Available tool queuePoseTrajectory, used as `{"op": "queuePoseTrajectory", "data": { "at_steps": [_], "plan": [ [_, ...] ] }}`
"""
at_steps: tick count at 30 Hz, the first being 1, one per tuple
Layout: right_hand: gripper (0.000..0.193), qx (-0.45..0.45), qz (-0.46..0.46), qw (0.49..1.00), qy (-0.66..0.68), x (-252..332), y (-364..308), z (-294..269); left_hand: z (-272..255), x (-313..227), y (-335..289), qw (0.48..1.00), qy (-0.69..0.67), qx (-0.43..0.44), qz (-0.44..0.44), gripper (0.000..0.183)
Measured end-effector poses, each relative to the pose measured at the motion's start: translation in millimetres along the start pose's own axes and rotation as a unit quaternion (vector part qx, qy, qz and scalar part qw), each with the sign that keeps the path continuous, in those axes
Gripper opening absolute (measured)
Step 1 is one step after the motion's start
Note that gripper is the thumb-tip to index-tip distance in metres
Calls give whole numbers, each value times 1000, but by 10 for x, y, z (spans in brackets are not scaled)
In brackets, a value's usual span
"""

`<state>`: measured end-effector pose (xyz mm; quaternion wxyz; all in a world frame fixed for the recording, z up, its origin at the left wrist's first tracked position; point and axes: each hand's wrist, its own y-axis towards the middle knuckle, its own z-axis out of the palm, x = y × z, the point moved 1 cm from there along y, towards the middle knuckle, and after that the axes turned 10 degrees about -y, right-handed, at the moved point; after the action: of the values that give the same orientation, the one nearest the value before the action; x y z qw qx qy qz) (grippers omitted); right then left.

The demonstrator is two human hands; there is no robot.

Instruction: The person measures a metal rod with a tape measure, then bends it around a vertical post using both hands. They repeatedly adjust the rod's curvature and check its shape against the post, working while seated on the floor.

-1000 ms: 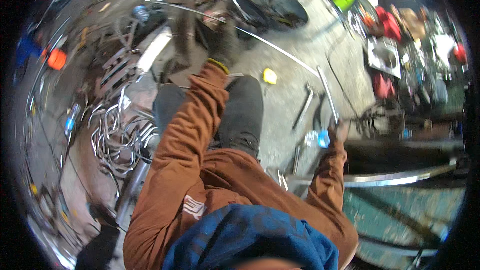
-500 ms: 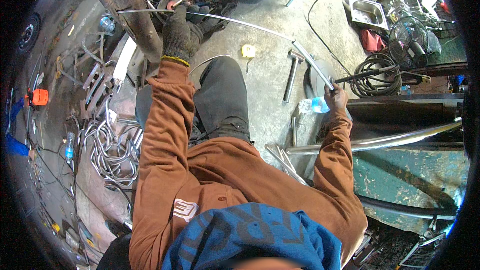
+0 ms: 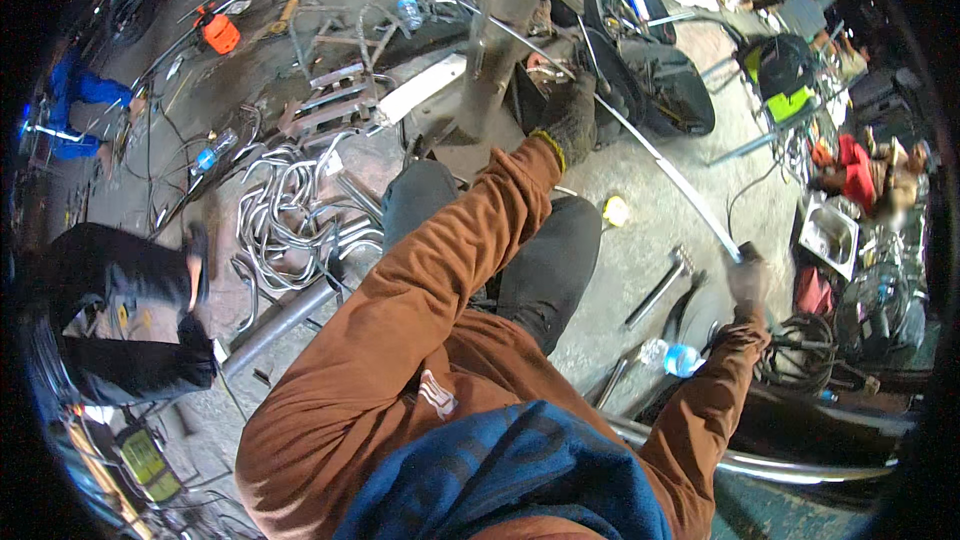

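A long, thin metal rod (image 3: pixel 625 125) slants across in front of me, its far end beside a thick upright metal post (image 3: pixel 505 45). My left hand (image 3: pixel 570 120), in a dark knitted glove with a yellow cuff edge, is closed around the rod near that post. The rod's nearer part runs into a wider bright metal tube (image 3: pixel 698 200). At the tube's end my bare right hand (image 3: pixel 747 280), slightly blurred, grips it. Below the tube a hammer (image 3: pixel 660 288) lies on the concrete floor, and a yellow tape measure (image 3: pixel 615 211) lies closer to my knee.
Bent metal tubes (image 3: pixel 290 215) lie heaped at my left. A water bottle (image 3: pixel 672 357) lies beside my right forearm. Black basins (image 3: pixel 675 90) stand beyond my left hand. A steel sink (image 3: pixel 828 237) and coiled hose (image 3: pixel 800 350) are at right. Another person's dark-clothed legs (image 3: pixel 130 310) show at left.
My view has swung left, so the surroundings sit further right. The rod and tube slant more steeply in view, with both hands still gripping. Another person's legs now show at left.
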<state>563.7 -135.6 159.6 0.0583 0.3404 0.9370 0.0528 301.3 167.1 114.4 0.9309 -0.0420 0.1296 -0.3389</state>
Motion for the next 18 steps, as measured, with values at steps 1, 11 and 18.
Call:
{"op": "queuePoseTrajectory", "data": {
  "at_steps": [1, 11, 18],
  "plan": [
    [30, 23, -35, 999, 18, 226, 5, -50, 47, -48, -92, 998, 56, -25, -5, 26],
    [29, -87, -224, 954, 177, 1805, 56, -424, -6, 184, -437, 997, 38, 31, -65, 27],
    [42, -64, -200, 973, 95, 1651, -40, -589, 43, -115, 25, 993, -105, 21, 54, 33]
  ]
}}
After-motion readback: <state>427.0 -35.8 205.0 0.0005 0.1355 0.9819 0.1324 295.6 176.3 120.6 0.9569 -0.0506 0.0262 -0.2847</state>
